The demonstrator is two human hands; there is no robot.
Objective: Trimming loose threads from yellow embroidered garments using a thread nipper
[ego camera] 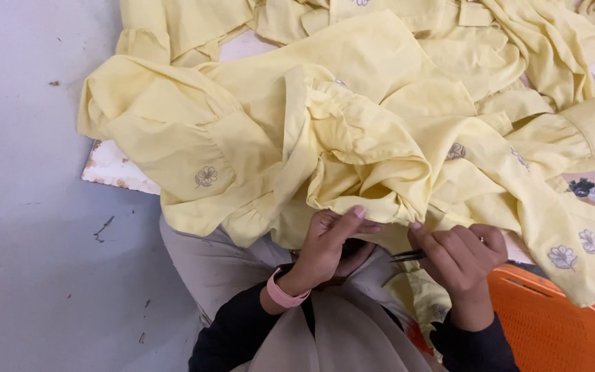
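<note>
A heap of pale yellow garments (352, 117) with small grey embroidered flowers lies over a board and my lap. My left hand (328, 244), with a pink band on its wrist, pinches the lower fold of the yellow fabric between thumb and fingers. Just to its right, my right hand (459, 258) is closed on a small dark metal tool (408, 255), thin like snips or tweezers, whose tip points left toward the left hand under the fabric edge. What the tip touches is hidden.
An orange plastic basket (559, 324) sits at the lower right beside my knee. A white board with chipped edges (111, 169) shows under the cloth on the grey floor (29, 207). More yellow garments (531, 41) pile at the top right.
</note>
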